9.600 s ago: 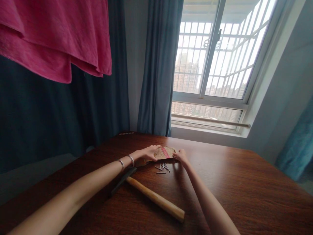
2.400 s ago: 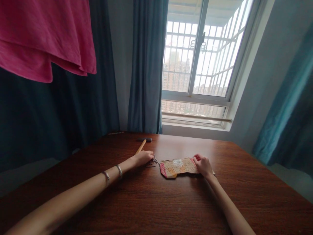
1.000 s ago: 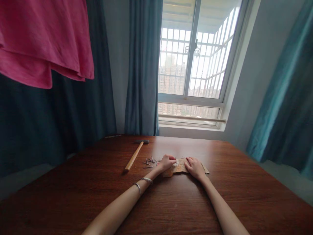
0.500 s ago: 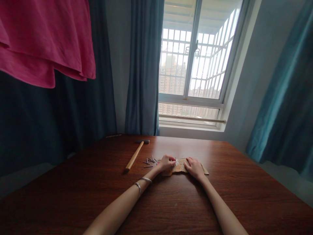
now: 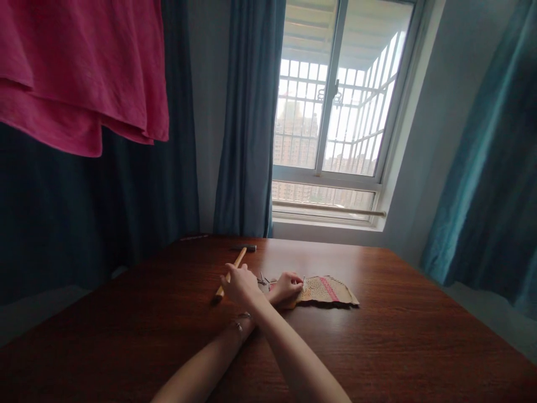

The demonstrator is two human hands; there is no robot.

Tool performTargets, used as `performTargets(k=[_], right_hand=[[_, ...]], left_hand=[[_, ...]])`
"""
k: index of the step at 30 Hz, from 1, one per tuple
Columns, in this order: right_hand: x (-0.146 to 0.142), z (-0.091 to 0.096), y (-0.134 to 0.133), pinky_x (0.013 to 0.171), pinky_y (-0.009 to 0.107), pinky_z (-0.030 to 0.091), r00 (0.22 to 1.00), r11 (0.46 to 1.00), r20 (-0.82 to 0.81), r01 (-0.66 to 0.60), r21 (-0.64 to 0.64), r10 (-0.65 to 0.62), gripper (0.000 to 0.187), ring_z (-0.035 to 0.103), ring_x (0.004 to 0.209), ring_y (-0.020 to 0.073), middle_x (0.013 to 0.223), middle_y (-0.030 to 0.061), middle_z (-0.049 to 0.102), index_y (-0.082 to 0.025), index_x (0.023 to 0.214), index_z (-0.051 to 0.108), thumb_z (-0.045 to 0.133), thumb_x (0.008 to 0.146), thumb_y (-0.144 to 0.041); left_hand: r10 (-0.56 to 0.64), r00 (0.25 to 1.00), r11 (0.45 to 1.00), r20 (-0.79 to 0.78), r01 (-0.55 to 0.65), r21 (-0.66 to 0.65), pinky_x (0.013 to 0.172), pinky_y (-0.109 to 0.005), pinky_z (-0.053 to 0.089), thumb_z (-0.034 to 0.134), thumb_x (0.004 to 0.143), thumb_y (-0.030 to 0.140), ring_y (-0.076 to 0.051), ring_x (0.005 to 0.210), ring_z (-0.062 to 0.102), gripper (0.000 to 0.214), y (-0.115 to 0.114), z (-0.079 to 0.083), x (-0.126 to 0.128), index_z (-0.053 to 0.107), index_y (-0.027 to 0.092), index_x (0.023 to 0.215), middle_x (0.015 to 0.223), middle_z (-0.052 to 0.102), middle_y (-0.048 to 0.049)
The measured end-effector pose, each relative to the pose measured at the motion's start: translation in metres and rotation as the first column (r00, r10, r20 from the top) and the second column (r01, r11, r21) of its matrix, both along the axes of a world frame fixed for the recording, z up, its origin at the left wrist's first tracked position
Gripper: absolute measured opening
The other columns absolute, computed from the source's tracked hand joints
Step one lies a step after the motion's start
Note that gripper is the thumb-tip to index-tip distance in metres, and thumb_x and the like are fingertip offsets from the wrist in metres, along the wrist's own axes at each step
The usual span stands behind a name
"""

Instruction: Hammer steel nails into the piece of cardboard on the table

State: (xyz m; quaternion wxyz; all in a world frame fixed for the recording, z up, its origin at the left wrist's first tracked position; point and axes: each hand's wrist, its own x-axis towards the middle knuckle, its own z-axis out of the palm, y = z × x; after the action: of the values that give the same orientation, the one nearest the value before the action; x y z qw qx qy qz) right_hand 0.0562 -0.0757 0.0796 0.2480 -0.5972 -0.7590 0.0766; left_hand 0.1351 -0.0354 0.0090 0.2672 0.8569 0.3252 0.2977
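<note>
A patterned piece of cardboard (image 5: 331, 291) with a pink stripe lies flat on the brown wooden table (image 5: 398, 336). My left hand (image 5: 287, 288), bracelets on its wrist, rests on the cardboard's left end and pinches a small nail upright there. My right arm crosses over the left forearm. My right hand (image 5: 238, 283) lies on the wooden handle of the hammer (image 5: 240, 259), fingers curled over it. The hammer rests on the table with its dark head pointing away from me. Several loose nails (image 5: 263, 278) lie between the two hands.
A pink cloth (image 5: 84, 73) hangs overhead at the upper left. Dark blue curtains (image 5: 247, 129) and a barred window (image 5: 335, 112) stand behind the table's far edge. Teal curtains (image 5: 490, 168) hang at the right.
My right hand has left the cardboard and crossed over my left arm to the hammer handle. My left hand stays at the cardboard's left end with the nail.
</note>
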Motion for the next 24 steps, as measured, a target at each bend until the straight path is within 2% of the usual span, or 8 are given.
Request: performTargets(k=[4, 9, 11, 13, 15, 16, 19, 24], right_hand=[[-0.037, -0.013, 0.026, 0.076, 0.045, 0.045, 0.996, 0.979, 0.054, 0.080, -0.185, -0.071, 0.059, 0.058, 0.097, 0.0290, 0.123, 0.0212, 0.045, -0.019, 0.121, 0.046, 0.039, 0.079, -0.059], [-0.046, -0.035, 0.043, 0.074, 0.044, 0.046, 0.989, 0.971, 0.103, 0.127, -0.203, -0.107, 0.048, 0.058, 0.096, 0.0309, 0.123, 0.0254, 0.043, -0.011, 0.106, 0.057, 0.054, 0.073, -0.046], [-0.045, -0.039, 0.045, 0.075, 0.043, 0.047, 0.987, 0.970, 0.056, 0.161, -0.185, -0.153, 0.046, 0.059, 0.094, 0.0291, 0.121, 0.0257, 0.044, -0.009, 0.109, 0.054, 0.057, 0.072, -0.037], [-0.042, -0.040, 0.048, 0.076, 0.042, 0.047, 0.972, 0.957, -0.045, 0.217, -0.193, -0.230, 0.057, 0.058, 0.096, 0.0284, 0.120, 0.0266, 0.045, -0.007, 0.119, 0.045, 0.060, 0.069, -0.029], [-0.036, -0.038, 0.052, 0.080, 0.042, 0.046, 0.936, 0.930, -0.166, 0.265, -0.254, -0.312, 0.069, 0.056, 0.101, 0.0295, 0.117, 0.0276, 0.048, -0.002, 0.125, 0.035, 0.062, 0.066, -0.022], [-0.033, -0.037, 0.053, 0.082, 0.042, 0.045, 0.915, 0.915, -0.213, 0.275, -0.294, -0.344, 0.068, 0.055, 0.102, 0.0301, 0.114, 0.0276, 0.050, 0.000, 0.125, 0.033, 0.061, 0.066, -0.020], [-0.020, -0.031, 0.057, 0.083, 0.044, 0.044, 0.878, 0.891, -0.294, 0.259, -0.372, -0.378, 0.050, 0.056, 0.101, 0.0310, 0.107, 0.0257, 0.057, 0.000, 0.117, 0.042, 0.053, 0.071, -0.018], [0.007, -0.017, 0.046, 0.081, 0.040, 0.044, 0.832, 0.922, -0.450, 0.173, -0.347, -0.326, 0.026, 0.057, 0.097, 0.0296, 0.101, 0.0204, 0.060, -0.007, 0.095, 0.053, 0.051, 0.072, -0.018]], left_hand=[[-0.035, 0.999, 0.999, 0.019, 0.034, 0.042, 0.057, -0.021, 0.035, 0.052, 0.071, 0.022, -0.011, 0.060, 0.047, 0.024, 0.000, -0.002, -0.002, 0.072, 0.011, 0.081, 0.068, 0.061, -0.0042], [-0.073, 0.995, 0.995, 0.068, 0.068, 0.070, 0.055, -0.021, 0.034, 0.051, 0.072, 0.019, -0.011, 0.059, 0.047, 0.025, 0.002, -0.006, -0.002, 0.072, 0.008, 0.080, 0.068, 0.061, -0.0058], [-0.079, 0.994, 0.994, 0.078, 0.073, 0.084, 0.055, -0.022, 0.034, 0.051, 0.071, 0.019, -0.011, 0.058, 0.047, 0.025, 0.001, -0.006, -0.001, 0.072, 0.008, 0.079, 0.067, 0.060, -0.0058], [-0.083, 0.993, 0.993, 0.086, 0.075, 0.092, 0.055, -0.022, 0.034, 0.051, 0.071, 0.019, -0.011, 0.058, 0.047, 0.025, 0.001, -0.005, -0.001, 0.072, 0.008, 0.078, 0.067, 0.060, -0.0059], [-0.080, 0.993, 0.994, 0.086, 0.072, 0.088, 0.055, -0.022, 0.035, 0.051, 0.071, 0.018, -0.011, 0.058, 0.047, 0.024, 0.000, -0.004, -0.002, 0.072, 0.008, 0.077, 0.067, 0.060, -0.0062], [-0.079, 0.993, 0.994, 0.085, 0.072, 0.084, 0.056, -0.022, 0.035, 0.050, 0.071, 0.018, -0.011, 0.058, 0.047, 0.025, -0.001, -0.004, -0.002, 0.072, 0.007, 0.077, 0.067, 0.060, -0.0064], [-0.073, 0.994, 0.995, 0.078, 0.068, 0.069, 0.057, -0.021, 0.036, 0.050, 0.071, 0.019, -0.011, 0.060, 0.048, 0.024, -0.001, -0.003, -0.002, 0.072, 0.009, 0.078, 0.070, 0.061, -0.0058], [-0.037, 0.998, 0.998, 0.056, 0.034, 0.059, 0.057, -0.019, 0.035, 0.051, 0.071, 0.019, -0.010, 0.060, 0.047, 0.023, -0.002, -0.002, -0.002, 0.072, 0.011, 0.077, 0.067, 0.059, -0.0030]])
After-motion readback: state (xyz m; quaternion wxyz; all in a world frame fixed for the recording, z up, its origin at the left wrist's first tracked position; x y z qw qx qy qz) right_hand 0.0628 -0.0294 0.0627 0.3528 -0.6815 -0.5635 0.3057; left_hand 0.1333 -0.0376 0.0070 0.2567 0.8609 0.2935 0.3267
